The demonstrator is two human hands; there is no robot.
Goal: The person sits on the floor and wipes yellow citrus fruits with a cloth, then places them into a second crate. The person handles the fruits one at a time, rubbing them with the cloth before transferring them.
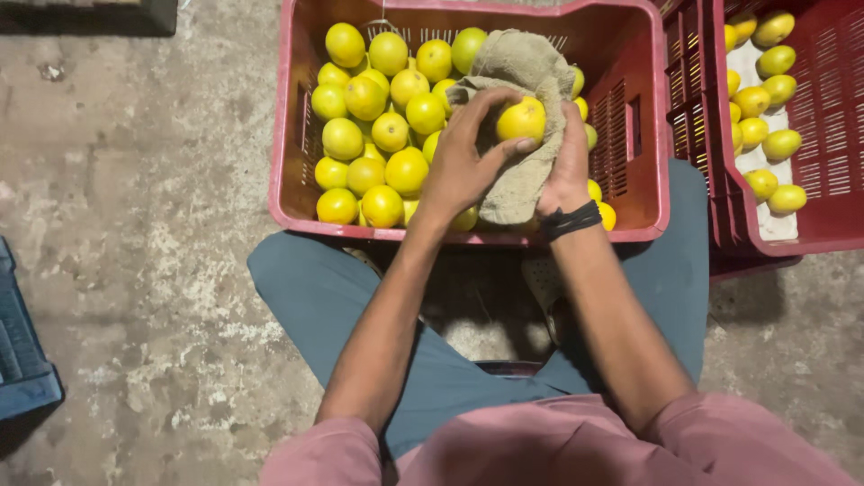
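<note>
- My left hand [461, 162] is curled over a yellow fruit [521, 120], fingers across its top and left side, thumb pressed beneath it.
- My right hand [567, 157] is closed around a beige cloth [517, 63], cupping the fruit from the right and below through the fabric.
- The fruit sits between both hands, held above the right half of the red crate [468, 229], its upper face bare and the rest wrapped in cloth.
- The cloth rises behind the fruit toward the crate's far wall and hangs down below my hands to near the front rim.
- A black band [570, 220] circles my right wrist, just over the front rim.
- The crate holds a pile of yellow fruit [378, 126], heaped on the left side; a few more show at the right edge of the cloth.
- The crate stands on the concrete floor [135, 225], touching my knees; my grey-blue trousers [315, 288] spread either side of it.
- A second red crate [828, 216] stands just beside the first on the right, holding yellow-green fruit [774, 99] laid on a pale lining.
- A blue crate [22, 360] shows partly at the left edge, well apart.
</note>
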